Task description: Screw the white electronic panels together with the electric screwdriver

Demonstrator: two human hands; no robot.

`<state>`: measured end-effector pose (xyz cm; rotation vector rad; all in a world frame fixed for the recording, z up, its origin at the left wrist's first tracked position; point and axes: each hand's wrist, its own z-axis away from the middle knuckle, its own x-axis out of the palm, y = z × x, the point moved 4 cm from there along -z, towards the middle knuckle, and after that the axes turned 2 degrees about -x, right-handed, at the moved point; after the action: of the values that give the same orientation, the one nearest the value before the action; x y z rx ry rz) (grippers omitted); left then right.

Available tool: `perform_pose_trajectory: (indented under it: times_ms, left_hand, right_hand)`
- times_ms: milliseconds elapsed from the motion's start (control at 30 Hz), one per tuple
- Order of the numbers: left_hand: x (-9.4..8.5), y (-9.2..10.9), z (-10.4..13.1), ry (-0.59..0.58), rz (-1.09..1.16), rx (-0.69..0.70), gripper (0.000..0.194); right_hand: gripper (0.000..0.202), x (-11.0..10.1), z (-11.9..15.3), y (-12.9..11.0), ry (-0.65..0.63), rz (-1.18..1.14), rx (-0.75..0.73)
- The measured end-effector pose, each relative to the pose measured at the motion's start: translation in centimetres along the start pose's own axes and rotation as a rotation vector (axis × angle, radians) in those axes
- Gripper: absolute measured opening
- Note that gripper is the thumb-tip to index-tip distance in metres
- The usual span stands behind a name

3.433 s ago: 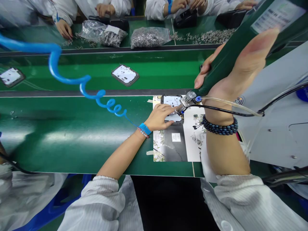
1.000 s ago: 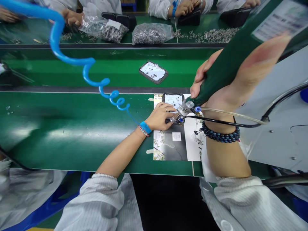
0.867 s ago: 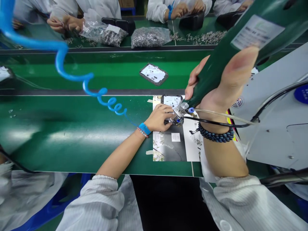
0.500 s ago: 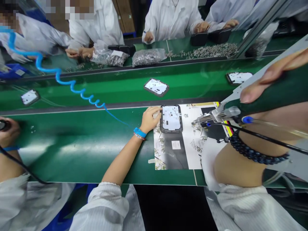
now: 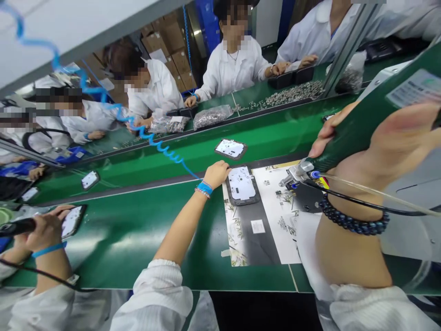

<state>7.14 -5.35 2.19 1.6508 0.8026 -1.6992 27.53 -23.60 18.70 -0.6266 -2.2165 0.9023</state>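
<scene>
My left hand (image 5: 216,174) grips the upper left edge of a black-framed device panel (image 5: 242,185) with a white plate inside it, its fingers bent at the corner. That panel lies flat on a printed sheet (image 5: 287,232). On the right, my right hand (image 5: 392,151) is wrapped round a green powered screwdriver (image 5: 365,110) with a label on its side. Its metal nose (image 5: 295,174), fed by a clear and a black hose, points left above the sheet, apart from the panel. A bead bracelet circles my right wrist.
Another framed panel (image 5: 230,148) rests on the green conveyor (image 5: 186,149) ahead. At left, a co-worker's hand (image 5: 46,232) holds a black tool beside a panel (image 5: 73,221). Bags of small metal parts (image 5: 212,117) lie across the line. A blue coiled hose (image 5: 151,138) hangs overhead.
My view has tilted and shifted, showing more of the people opposite. The conveyor panels sit further right in view. A panel now appears by the co-worker's hands. My left hand stays at the panel's corner.
</scene>
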Motion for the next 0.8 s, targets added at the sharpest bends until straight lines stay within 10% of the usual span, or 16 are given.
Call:
perform_pose_trajectory:
  times_ms: [200, 333, 567, 800]
  left_hand:
    - [-2.0, -9.8, 0.4, 0.111, -0.102, -0.464, 0.042]
    - [-0.6, -13.4, 2.4, 0.137, -0.116, -0.657, 0.046]
    - [1.2, -13.1, 4.2, 0.222, -0.133, -0.660, 0.044]
    - [0.7, -7.6, -2.4, 0.177, -0.057, -0.377, 0.036]
  right_hand:
    - [0.055, -0.1, 0.1, -1.0, 0.009, -0.082, -0.192]
    - [0.062, -0.1, 0.0, -0.6, 0.016, -0.117, -0.031]
    - [0.055, -0.1, -0.1, -1.1, 0.015, -0.098, -0.119]
    - [0.064, -0.1, 0.1, -1.0, 0.021, -0.053, -0.032]
